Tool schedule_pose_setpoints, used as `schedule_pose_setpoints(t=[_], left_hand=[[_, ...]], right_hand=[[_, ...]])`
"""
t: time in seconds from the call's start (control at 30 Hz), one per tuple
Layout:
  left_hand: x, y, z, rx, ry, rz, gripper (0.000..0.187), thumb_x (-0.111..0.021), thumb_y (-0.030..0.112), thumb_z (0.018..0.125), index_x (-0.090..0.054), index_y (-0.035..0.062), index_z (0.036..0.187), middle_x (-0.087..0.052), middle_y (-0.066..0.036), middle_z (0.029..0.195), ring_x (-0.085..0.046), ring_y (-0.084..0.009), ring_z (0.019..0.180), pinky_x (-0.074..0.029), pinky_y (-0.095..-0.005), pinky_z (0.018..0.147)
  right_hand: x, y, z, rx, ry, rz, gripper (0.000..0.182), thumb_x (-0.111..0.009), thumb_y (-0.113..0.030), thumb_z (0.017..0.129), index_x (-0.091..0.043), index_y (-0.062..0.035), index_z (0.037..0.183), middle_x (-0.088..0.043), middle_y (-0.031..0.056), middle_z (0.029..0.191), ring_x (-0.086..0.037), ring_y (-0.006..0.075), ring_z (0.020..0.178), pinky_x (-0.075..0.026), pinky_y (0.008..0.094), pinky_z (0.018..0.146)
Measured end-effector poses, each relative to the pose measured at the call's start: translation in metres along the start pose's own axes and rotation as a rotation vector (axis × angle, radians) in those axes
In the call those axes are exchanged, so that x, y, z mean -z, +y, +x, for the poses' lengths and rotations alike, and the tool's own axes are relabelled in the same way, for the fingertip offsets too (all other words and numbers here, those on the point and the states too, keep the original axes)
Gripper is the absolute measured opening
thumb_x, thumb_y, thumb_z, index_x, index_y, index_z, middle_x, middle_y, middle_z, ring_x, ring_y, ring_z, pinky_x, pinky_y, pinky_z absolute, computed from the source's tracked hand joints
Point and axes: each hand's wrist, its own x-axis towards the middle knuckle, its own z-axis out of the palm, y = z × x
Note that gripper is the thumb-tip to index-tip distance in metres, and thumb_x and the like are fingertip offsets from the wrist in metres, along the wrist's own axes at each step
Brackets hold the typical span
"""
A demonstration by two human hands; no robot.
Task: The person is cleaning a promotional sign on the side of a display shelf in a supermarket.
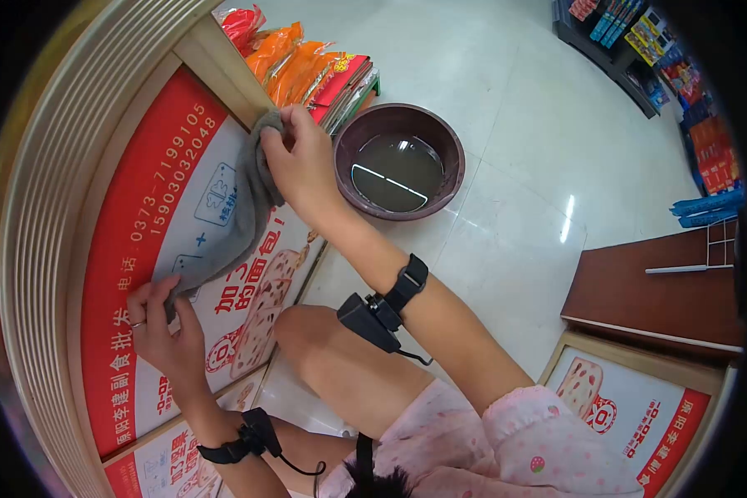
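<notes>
A grey cloth [245, 217] stretches between my two hands, in front of a red and white printed panel [153, 178] on the counter's side. My right hand [295, 158] pinches the upper end, where the cloth is bunched near the panel's frame. Lower down, my left hand [168, 328] grips the other end between thumb and fingers, close against the panel; a ring shows on one finger. The middle of the cloth sags and covers part of the printing.
A dark plastic basin [452, 153] of murky water stands on the shiny tiled floor [523, 149], beyond my right hand. Orange packages [295, 62] are stacked behind the counter edge. At the right are a brown cabinet [647, 290] and shelves of packets [639, 50].
</notes>
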Motion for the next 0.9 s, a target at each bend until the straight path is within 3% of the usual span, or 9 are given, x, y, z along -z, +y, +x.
schedule_pose_setpoints(t=[0.13, 0.2, 0.23, 0.3, 0.4, 0.43, 0.73, 0.83, 0.9], left_hand=[[0.000, 0.000, 0.001, -0.024, 0.016, 0.014, 0.026, -0.059, -0.008, 0.079, -0.068, 0.0061, 0.098, -0.058, -0.007, 0.096, -0.061, -0.0182, 0.085, -0.050, -0.0288, 0.067], [0.000, 0.000, 0.001, -0.017, 0.004, 0.014, 0.026, -0.059, -0.009, 0.079, -0.068, 0.0061, 0.099, -0.058, -0.007, 0.096, -0.060, -0.0181, 0.085, -0.050, -0.0291, 0.067], [0.001, 0.000, 0.001, -0.015, 0.011, 0.014, 0.026, -0.059, -0.009, 0.079, -0.068, 0.0061, 0.099, -0.058, -0.007, 0.096, -0.060, -0.0181, 0.085, -0.050, -0.0291, 0.067], [0.001, 0.002, 0.000, 0.041, -0.009, -0.006, 0.026, -0.059, -0.009, 0.078, -0.068, 0.0063, 0.098, -0.058, -0.007, 0.096, -0.060, -0.0180, 0.084, -0.049, -0.0285, 0.067], [-0.001, 0.000, 0.002, -0.014, 0.024, 0.023, 0.027, -0.059, -0.009, 0.078, -0.068, 0.0064, 0.098, -0.057, -0.007, 0.096, -0.060, -0.0176, 0.083, -0.049, -0.0282, 0.068], [-0.001, 0.001, 0.002, -0.011, 0.022, 0.023, 0.027, -0.059, -0.009, 0.078, -0.068, 0.0064, 0.098, -0.057, -0.007, 0.096, -0.060, -0.0176, 0.083, -0.049, -0.0282, 0.068], [-0.002, 0.001, 0.001, 0.009, 0.035, -0.022, 0.029, -0.059, -0.009, 0.074, -0.069, 0.0067, 0.095, -0.058, -0.007, 0.094, -0.061, -0.0193, 0.079, -0.049, -0.0280, 0.065], [-0.002, 0.001, -0.001, 0.023, 0.032, -0.016, 0.028, -0.059, -0.009, 0.074, -0.069, 0.0067, 0.096, -0.058, -0.007, 0.094, -0.061, -0.0189, 0.080, -0.049, -0.0278, 0.064], [-0.001, 0.002, 0.000, 0.041, 0.021, -0.003, 0.029, -0.059, -0.009, 0.074, -0.070, 0.0068, 0.095, -0.058, -0.007, 0.095, -0.061, -0.0186, 0.082, -0.049, -0.0276, 0.065]], right_hand=[[-0.003, -0.016, 0.011, 0.050, -0.003, 0.012, 0.015, -0.060, -0.010, 0.082, -0.054, 0.0024, 0.088, -0.060, 0.0205, 0.069, -0.062, 0.0327, 0.062, -0.046, 0.0381, 0.058], [-0.001, -0.018, 0.010, 0.054, 0.012, -0.010, 0.016, -0.062, -0.011, 0.081, -0.055, 0.0024, 0.087, -0.061, 0.0160, 0.067, -0.061, 0.0246, 0.058, -0.046, 0.0351, 0.056], [0.001, -0.008, 0.008, 0.060, 0.007, -0.009, 0.016, -0.062, -0.011, 0.081, -0.055, 0.0024, 0.087, -0.061, 0.0160, 0.067, -0.061, 0.0246, 0.058, -0.046, 0.0351, 0.056], [0.006, 0.014, 0.005, -0.094, -0.007, 0.103, 0.016, -0.063, -0.011, 0.080, -0.056, 0.0020, 0.086, -0.062, 0.0104, 0.067, -0.059, 0.0160, 0.059, -0.046, 0.0314, 0.056], [0.004, 0.013, 0.008, -0.154, -0.056, 0.204, 0.015, -0.063, -0.010, 0.081, -0.056, 0.0015, 0.086, -0.061, 0.0055, 0.067, -0.056, 0.0095, 0.060, -0.046, 0.0277, 0.056], [0.001, 0.011, 0.010, -0.115, -0.093, 0.201, 0.012, -0.061, -0.010, 0.085, -0.055, -0.0011, 0.089, -0.060, 0.0007, 0.071, -0.052, 0.0041, 0.057, -0.041, 0.0205, 0.048], [0.003, 0.010, 0.007, -0.254, -0.109, 0.300, 0.010, -0.060, -0.008, 0.085, -0.055, -0.0016, 0.091, -0.061, 0.0013, 0.071, -0.053, 0.0045, 0.056, -0.042, 0.0204, 0.048], [-0.002, -0.004, 0.009, -0.364, -0.117, 0.540, 0.014, -0.063, -0.008, 0.081, -0.051, -0.0032, 0.085, -0.055, -0.0005, 0.064, -0.050, 0.0051, 0.052, -0.039, 0.0230, 0.043], [0.000, 0.011, 0.003, -0.360, -0.112, 0.509, 0.014, -0.063, -0.009, 0.081, -0.050, -0.0033, 0.084, -0.055, -0.0005, 0.064, -0.049, 0.0050, 0.052, -0.039, 0.0232, 0.043]])
